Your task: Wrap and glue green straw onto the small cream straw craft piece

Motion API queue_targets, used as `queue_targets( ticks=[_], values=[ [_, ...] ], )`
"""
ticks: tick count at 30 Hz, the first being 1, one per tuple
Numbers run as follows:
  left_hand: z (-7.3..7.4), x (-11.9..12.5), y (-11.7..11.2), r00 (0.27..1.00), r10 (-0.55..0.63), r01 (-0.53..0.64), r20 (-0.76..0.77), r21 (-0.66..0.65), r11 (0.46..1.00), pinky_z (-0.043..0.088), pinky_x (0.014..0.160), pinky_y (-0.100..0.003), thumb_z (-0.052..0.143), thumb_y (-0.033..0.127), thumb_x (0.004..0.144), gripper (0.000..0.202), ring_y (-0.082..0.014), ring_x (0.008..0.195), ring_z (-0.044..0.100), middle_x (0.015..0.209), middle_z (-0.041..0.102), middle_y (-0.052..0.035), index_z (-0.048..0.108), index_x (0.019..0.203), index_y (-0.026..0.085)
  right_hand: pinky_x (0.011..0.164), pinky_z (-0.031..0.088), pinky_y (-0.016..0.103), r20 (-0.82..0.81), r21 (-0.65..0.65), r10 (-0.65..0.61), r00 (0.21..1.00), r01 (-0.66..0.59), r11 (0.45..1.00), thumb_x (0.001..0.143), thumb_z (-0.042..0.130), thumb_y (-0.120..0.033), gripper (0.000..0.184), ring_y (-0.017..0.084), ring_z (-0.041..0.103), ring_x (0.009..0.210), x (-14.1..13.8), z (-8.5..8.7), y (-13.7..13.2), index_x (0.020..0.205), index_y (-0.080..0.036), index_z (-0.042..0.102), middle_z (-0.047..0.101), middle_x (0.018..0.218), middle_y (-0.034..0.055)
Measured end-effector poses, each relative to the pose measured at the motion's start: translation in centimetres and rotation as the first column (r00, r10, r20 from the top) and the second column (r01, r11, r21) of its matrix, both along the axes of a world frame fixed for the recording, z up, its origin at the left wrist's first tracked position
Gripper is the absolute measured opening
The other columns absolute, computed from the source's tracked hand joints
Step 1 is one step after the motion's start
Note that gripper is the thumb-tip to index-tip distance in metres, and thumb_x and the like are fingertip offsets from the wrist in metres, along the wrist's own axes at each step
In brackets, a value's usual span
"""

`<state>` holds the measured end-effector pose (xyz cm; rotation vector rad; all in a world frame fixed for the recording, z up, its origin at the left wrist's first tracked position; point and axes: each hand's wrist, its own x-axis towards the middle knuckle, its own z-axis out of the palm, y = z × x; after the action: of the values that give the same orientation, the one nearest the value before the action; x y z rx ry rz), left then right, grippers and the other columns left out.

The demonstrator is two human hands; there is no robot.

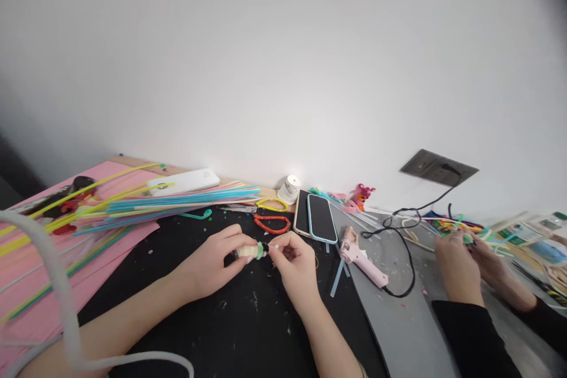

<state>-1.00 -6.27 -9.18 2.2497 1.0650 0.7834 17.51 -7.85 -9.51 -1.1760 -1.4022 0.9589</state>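
Note:
A small pipe-cleaner figure (pixel 248 251), cream with a green band and a black tip, lies between my two hands above the black mat (pixel 230 319). My left hand (pixel 221 261) is closed around its cream body, with thumb and fingers pinching it from the left. At the black end, the fingertips of my right hand (pixel 296 263) are pinched together. The fingers partly cover the figure, so its far side is hidden. Red-handled scissors (pixel 271 225) lie just behind my hands.
Bundled pipe cleaners (pixel 177 201) rest on pink sheets (pixel 133 254) at left, near a white power bank (pixel 188 181). Two phones, one blue-cased (pixel 322 218), a paper cup (pixel 290 189) and a pink glue gun (pixel 363 260) stand rightward. Another person's hands (pixel 458 266) work at far right.

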Motion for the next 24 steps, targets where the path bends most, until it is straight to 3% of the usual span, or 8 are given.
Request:
queue_targets(
  ticks=[9, 14, 19, 24],
  values=[
    [0.73, -0.01, -0.51, 0.976, -0.206, 0.205, -0.07, -0.025, 0.978, 0.044, 0.076, -0.024, 0.044, 0.011, 0.086, 0.027, -0.0128, 0.08, 0.054, 0.088, 0.051, -0.0022, 0.062, 0.105, 0.02, 0.053, 0.036, 0.023, -0.083, -0.025, -0.074, 0.994, 0.072, 0.997, 0.073, 0.063, -0.022, 0.015, 0.01, 0.045, 0.052, 0.3, -0.04, 0.54, 0.063, -0.018, 0.052, 0.052, 0.057, -0.0038],
    [0.57, 0.08, -0.72, 0.966, -0.251, 0.25, -0.069, -0.023, 0.968, 0.044, 0.074, -0.024, 0.043, 0.012, 0.087, 0.027, -0.0128, 0.078, 0.054, 0.088, 0.052, -0.0024, 0.062, 0.104, 0.021, 0.051, 0.035, 0.022, -0.104, -0.089, -0.082, 0.991, 0.073, 0.993, 0.071, 0.064, -0.025, 0.019, 0.009, 0.044, 0.049, 0.35, 0.06, 0.9, 0.061, -0.017, 0.05, 0.051, 0.054, -0.0045],
    [0.38, 0.16, -0.5, 0.976, -0.207, 0.207, -0.066, -0.011, 0.978, 0.044, 0.073, -0.024, 0.045, 0.011, 0.084, 0.028, -0.0135, 0.077, 0.054, 0.086, 0.052, -0.0019, 0.062, 0.102, 0.022, 0.049, 0.036, 0.021, -0.106, -0.093, -0.06, 0.993, 0.051, 0.994, 0.072, 0.063, -0.027, 0.018, 0.009, 0.045, 0.048, 0.39, 0.07, 1.01, 0.064, -0.018, 0.051, 0.052, 0.054, -0.0042],
    [0.32, 0.11, -0.14, 0.997, -0.07, 0.07, -0.042, -0.017, 0.997, 0.045, 0.071, -0.025, 0.047, 0.014, 0.083, 0.025, -0.0139, 0.076, 0.055, 0.085, 0.052, -0.0012, 0.063, 0.101, 0.021, 0.049, 0.039, 0.022, -0.068, -0.082, -0.08, 0.994, 0.074, 0.994, 0.075, 0.061, -0.027, 0.012, 0.012, 0.051, 0.052, 0.85, 0.37, 0.98, 0.08, -0.018, 0.056, 0.056, 0.059, -0.0022]
  ],
)
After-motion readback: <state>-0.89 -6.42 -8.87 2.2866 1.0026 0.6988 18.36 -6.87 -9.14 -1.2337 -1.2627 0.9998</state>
